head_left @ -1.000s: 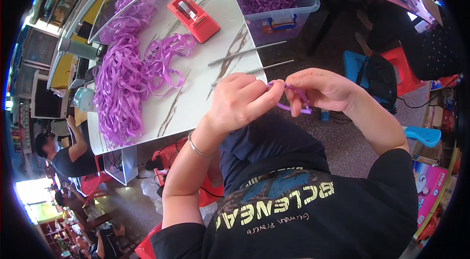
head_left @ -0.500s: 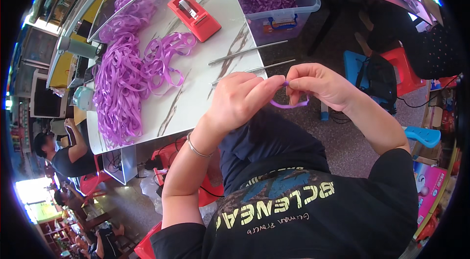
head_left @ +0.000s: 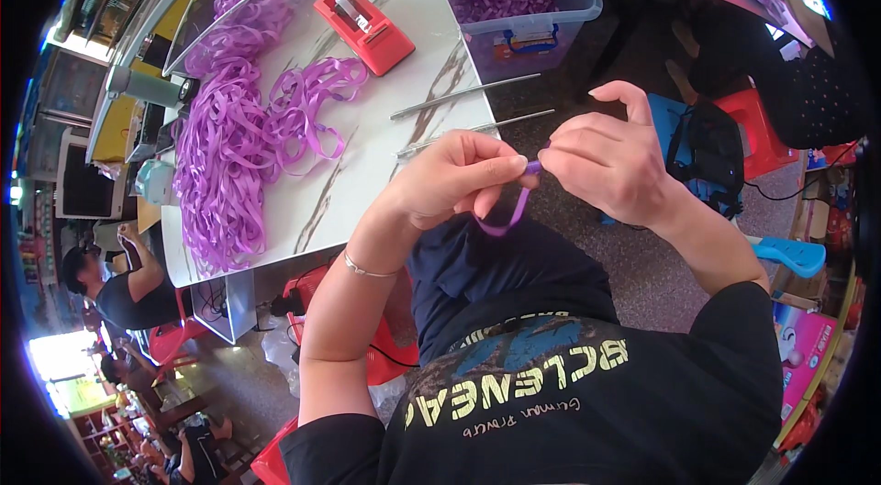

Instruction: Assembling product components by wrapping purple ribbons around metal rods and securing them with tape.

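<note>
Between my two hands, above my lap and just off the table's right edge, is a purple ribbon (head_left: 503, 226). My left hand (head_left: 456, 175) pinches it between thumb and fingers, and a loop of it hangs below. My right hand (head_left: 613, 155) grips the ribbon's other part close beside the left fingertips, with its index finger raised and bent. A large heap of purple ribbon loops (head_left: 220, 164) lies on the left of the marble-patterned table (head_left: 303, 210). Two thin metal rods (head_left: 459, 98) reach past the table edge beyond my hands.
A red tape dispenser (head_left: 365, 28) stands at the table's far middle. Past the right edge is a clear plastic bin (head_left: 574, 12) of short purple pieces. A green bottle (head_left: 147, 88) lies left. Red stools and a black bag (head_left: 714, 155) are on the floor; other people sit nearby.
My right hand has turned over and its index finger has lifted. The ribbon loop has shifted left and now hangs under my left fingers, whose grip has opened out slightly.
</note>
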### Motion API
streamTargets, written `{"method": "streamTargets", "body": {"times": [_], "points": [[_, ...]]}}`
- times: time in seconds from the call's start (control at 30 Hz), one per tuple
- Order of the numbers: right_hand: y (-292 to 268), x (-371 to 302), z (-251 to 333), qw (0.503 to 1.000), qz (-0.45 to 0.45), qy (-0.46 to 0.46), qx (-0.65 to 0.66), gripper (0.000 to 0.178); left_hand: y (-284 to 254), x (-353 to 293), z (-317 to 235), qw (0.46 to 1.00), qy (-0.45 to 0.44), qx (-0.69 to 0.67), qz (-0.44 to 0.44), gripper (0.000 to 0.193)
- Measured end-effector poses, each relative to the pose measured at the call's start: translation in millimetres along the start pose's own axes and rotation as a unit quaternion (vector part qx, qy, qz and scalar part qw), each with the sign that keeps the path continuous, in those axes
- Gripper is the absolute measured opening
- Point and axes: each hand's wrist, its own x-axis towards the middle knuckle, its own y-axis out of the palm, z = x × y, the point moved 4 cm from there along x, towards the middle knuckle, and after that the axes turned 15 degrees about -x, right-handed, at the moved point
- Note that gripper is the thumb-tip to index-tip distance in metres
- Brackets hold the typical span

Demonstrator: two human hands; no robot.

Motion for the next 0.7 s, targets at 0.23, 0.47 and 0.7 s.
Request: {"method": "streamTargets", "body": {"times": [0.23, 0.47, 0.7], "points": [[17.4, -15.4, -17.5, 0.928, 0.186, 0.135, 0.294, 0.002, 4.6, 0.7, 6.7, 0.996, -0.002, -0.066, 0.055, 0.022], [30.4, -26.0, -14.0, 0.705, 0.254, 0.281, 0.6, 0.022, 5.9, 0.6, 2.4, 0.999, 0.032, 0.016, 0.02, 0.02], [35.2, -28.4, -16.2, 0.667, 0.313, 0.295, 0.608, 0.026, 4.2, 1.4, 2.6, 0.998, 0.055, 0.037, 0.015, 0.018]]}}
